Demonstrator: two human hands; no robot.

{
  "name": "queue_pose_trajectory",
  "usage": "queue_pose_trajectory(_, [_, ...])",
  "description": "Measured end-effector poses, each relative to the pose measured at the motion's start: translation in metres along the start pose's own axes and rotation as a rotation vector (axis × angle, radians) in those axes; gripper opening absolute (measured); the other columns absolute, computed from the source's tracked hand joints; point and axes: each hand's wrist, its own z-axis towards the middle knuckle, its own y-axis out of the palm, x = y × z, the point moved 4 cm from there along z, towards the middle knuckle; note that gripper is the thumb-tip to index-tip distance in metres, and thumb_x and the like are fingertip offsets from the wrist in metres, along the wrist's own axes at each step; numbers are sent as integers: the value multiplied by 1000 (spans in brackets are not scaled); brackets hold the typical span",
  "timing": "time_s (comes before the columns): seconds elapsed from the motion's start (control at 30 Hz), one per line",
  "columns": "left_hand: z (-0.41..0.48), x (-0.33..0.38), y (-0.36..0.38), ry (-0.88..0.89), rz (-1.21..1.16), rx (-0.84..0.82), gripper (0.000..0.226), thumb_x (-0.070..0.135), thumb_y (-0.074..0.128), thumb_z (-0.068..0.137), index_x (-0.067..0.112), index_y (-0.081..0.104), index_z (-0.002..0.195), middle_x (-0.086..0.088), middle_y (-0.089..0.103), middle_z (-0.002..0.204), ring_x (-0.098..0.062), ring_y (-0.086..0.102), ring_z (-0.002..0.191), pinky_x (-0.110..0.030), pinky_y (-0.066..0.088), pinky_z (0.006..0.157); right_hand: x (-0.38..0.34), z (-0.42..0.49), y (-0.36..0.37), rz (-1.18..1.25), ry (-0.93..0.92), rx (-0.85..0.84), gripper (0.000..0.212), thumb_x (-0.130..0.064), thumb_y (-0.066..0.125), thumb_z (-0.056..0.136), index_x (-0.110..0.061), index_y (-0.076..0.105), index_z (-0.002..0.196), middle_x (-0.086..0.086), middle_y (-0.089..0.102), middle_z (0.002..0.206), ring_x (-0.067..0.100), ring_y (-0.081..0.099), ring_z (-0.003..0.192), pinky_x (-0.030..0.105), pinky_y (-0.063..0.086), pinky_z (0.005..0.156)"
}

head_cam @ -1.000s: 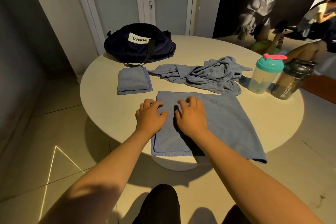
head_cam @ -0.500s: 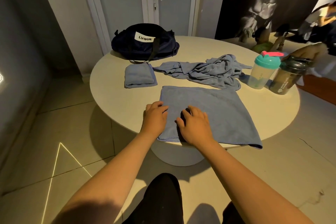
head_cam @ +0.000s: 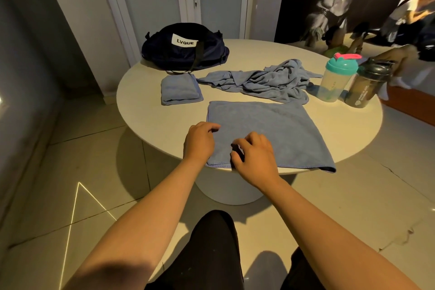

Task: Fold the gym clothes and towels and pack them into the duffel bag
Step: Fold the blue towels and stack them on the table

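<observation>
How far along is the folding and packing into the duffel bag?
Done: one folded towel lies beside the duffel bag. In hand: left hand and right hand, fingers curled, on the flat towel. Left: the crumpled cloth is unfolded, and both towels sit outside the bag.

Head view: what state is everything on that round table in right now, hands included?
duffel bag, lying slumped, looks closed.
folded towel, folded small, beside the bag.
crumpled towel, unfolded, in a heap.
flat towel, spread flat, near corner overhanging the table.
teal-lidded shaker, upright, lid on.
dark shaker, upright, lid on.
left hand, fingers curled on flat towel's left edge.
right hand, fingers curled, pinching flat towel.
</observation>
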Motion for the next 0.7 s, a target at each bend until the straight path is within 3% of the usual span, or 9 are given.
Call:
queue_pose_trajectory(0.1, [-19,12,-4,142,-43,-118,28,20,53,101,29,68,122,8,65,123,-15,50,114,-25,42,96,1,-6,2,-12,38,-29,27,-41,52,97,-26,67,114,0,55,96,24,49,97,39,37,86])
queue_pose_trajectory(0.17, [-35,13,-3,208,25,-239,34,36,58,98,36,60,132,14,62,128,-12,47,121,-32,35,110,-1,-2,3,39,-17,-110,28,-34,53,100,-24,65,122,3,61,100,26,51,100,38,39,85])
queue_pose_trajectory(0.23, [-42,11,0,227,222,-275,40,50,52,98,41,51,137,16,54,138,-10,39,134,-45,7,122,-5,7,-1,194,-95,-279,34,-17,52,99,-19,62,132,10,65,110,29,54,105,39,44,89])
queue_pose_trajectory(0.3, [-37,11,1,181,345,-277,41,54,42,101,42,47,139,15,46,147,-9,31,143,-52,-12,120,-7,17,-9,271,-128,-374,39,-5,50,97,-15,63,132,11,68,121,28,58,112,40,44,98])
queue_pose_trajectory(0.37, [-28,11,0,126,419,-263,41,50,37,105,39,45,143,12,43,153,-12,27,147,-55,-13,119,-1,20,-16,215,-98,-303,36,-7,53,96,-15,64,129,9,67,124,26,58,114,40,43,101])
queue_pose_trajectory(0.47, [-20,7,-8,102,433,-166,37,40,42,106,36,48,142,8,41,155,-17,21,151,-51,-12,119,20,5,-20,94,24,-129,31,-16,59,96,-17,66,126,8,61,119,27,53,111,36,46,93])
queue_pose_trajectory(0.6, [-33,10,-7,276,229,-169,27,34,58,97,38,60,124,16,56,132,-12,42,132,-42,-6,120,44,-20,-23,-40,153,80,20,-20,63,95,-17,72,112,7,61,102,30,53,99,35,39,85])
queue_pose_trajectory(0.7, [-40,14,-4,288,183,-193,24,31,60,93,39,64,115,22,57,120,-7,49,120,-40,-4,120,43,-31,-22,13,138,146,17,-25,61,97,-20,72,108,1,62,97,23,53,96,34,37,87])
